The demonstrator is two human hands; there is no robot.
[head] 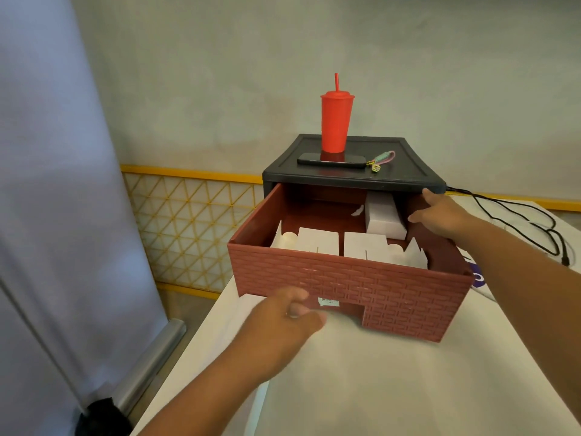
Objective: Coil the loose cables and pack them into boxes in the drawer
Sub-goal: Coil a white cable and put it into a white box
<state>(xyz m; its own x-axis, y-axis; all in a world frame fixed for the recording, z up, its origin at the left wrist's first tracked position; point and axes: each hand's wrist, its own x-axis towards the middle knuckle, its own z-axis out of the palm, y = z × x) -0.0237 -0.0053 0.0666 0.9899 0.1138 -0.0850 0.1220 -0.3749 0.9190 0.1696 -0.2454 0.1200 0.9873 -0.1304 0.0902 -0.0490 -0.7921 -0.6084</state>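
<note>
Your left hand (287,313) hovers just before the drawer (345,278) front, blurred, with fingers loosely curled and holding nothing. Your right hand (440,215) rests on the drawer's right wall, fingers straight and spread. White boxes (317,242) sit inside the pulled-out drawer — the black cable (550,231) lies loose on the table (377,388) to its right.

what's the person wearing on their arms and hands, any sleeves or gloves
No sleeves show: both arms are bare to the frame's edge. No gloves, watch or bracelet on the left hand or the right hand. The left hand is motion-blurred, so a ring there cannot be ruled out.
</note>
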